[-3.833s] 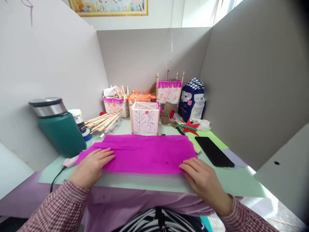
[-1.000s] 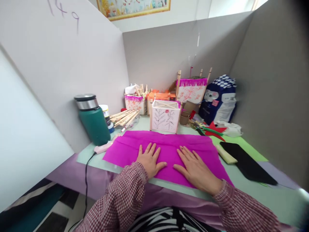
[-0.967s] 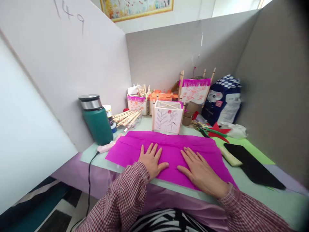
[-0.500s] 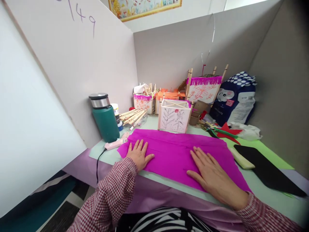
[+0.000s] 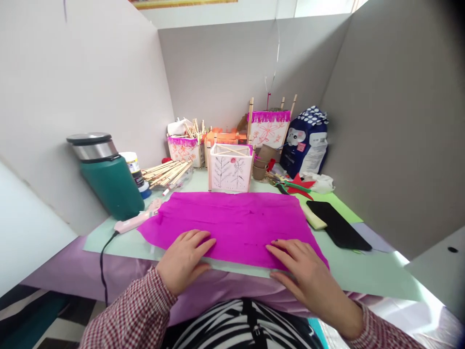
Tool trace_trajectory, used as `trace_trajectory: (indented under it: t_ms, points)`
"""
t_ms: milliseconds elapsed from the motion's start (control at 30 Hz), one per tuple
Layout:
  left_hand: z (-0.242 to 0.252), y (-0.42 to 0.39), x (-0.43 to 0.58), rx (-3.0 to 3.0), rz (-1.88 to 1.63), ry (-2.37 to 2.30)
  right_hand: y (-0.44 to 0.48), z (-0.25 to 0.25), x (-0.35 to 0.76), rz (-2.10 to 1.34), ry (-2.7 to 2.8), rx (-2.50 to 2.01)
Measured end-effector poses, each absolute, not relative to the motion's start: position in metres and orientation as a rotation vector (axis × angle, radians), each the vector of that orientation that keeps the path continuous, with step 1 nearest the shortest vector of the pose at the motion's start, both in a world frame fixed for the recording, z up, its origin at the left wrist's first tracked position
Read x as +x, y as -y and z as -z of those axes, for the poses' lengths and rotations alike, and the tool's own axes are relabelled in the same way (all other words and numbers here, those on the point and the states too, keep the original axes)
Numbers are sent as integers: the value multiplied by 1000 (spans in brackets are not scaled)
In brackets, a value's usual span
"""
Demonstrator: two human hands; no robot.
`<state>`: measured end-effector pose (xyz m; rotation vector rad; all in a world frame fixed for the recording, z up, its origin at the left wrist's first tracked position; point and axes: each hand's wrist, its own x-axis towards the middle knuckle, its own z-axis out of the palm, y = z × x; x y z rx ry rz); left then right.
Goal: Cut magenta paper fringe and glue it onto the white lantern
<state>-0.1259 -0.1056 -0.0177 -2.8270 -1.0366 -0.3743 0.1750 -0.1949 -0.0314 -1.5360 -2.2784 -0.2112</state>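
Note:
A sheet of magenta crepe paper (image 5: pixel 228 213), creased along its length, lies flat across the table in front of me. My left hand (image 5: pixel 187 259) rests at its near edge, fingers on the paper and thumb apart just below that edge. At the right part of the same edge is my right hand (image 5: pixel 303 269), its fingertips on the sheet and its thumb spread away from them. Both hands look open. Just behind the paper stands a small white box lantern (image 5: pixel 230 169) with wooden corner sticks and drawn branches.
On the left stand a green thermos (image 5: pixel 111 186) and a pink glue gun (image 5: pixel 136 220) with a black cord. Behind are bundled wooden sticks (image 5: pixel 167 173) and fringed lanterns (image 5: pixel 269 128). To the right lie a black phone-like slab (image 5: pixel 337 225), green-handled pliers (image 5: pixel 298 187) and a blue bag (image 5: pixel 305 145).
Both hands have slid back toward me, from lying flat on the magenta paper to its near edge. My view has turned somewhat to the right.

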Motion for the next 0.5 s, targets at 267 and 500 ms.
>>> trace_trajectory:
  t_ms: [267,500]
  points:
    - [11,98,-128,-2845,469,1088,193,32,177,198,2161,-1538]
    - [-12,58,-116,-2882,256,1302,167,4,186,-78,2065,-1874]
